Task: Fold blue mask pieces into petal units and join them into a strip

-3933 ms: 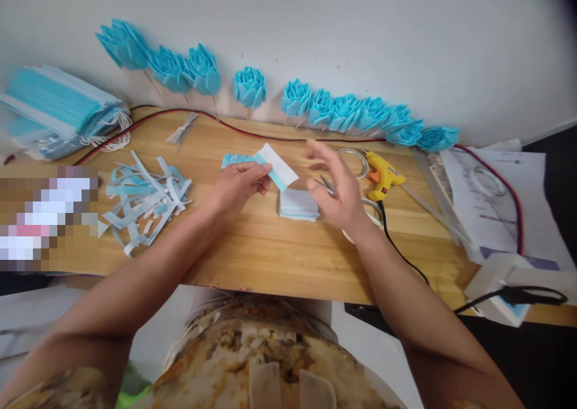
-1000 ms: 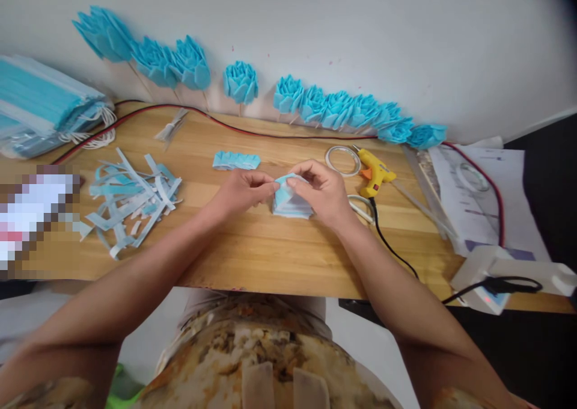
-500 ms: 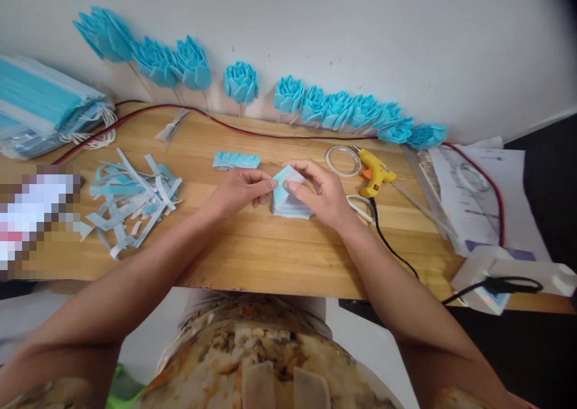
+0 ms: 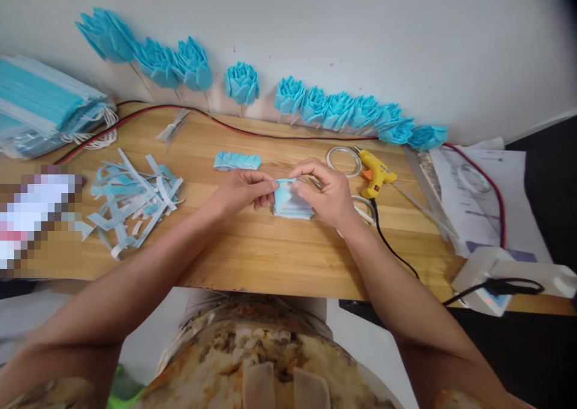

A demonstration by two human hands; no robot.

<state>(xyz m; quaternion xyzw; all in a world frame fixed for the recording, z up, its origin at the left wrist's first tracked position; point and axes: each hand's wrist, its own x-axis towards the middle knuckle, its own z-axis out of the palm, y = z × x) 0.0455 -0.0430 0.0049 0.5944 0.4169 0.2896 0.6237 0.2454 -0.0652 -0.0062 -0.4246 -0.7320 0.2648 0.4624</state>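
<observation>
With the glue gun [image 4: 377, 175] as landmark: far to its left a stack of masks [image 4: 40, 111] lies in what looks like a clear wrapper at the table [image 4: 270, 252] edge, the only container-like thing in view. Nearer, still well left of the gun, lies a heap of cut strips [image 4: 133, 198]. Along the wall behind, from far left to just right of the gun, stand about a dozen finished blue flowers [image 4: 333, 111], so much of the work looks done. A short pleated band [image 4: 237, 160] lies left of the gun, beyond the hands. The left hand [image 4: 241, 191] and right hand [image 4: 327, 192] meet just left of the gun, each pinching one end of a small blue piece [image 4: 285, 183] between thumb and fingertips, mid-fold. It is held just above a stack of cut pieces [image 4: 293, 209] on the table, so folding seems left to do. A tape ring [image 4: 343, 160] lies just beside the gun.
</observation>
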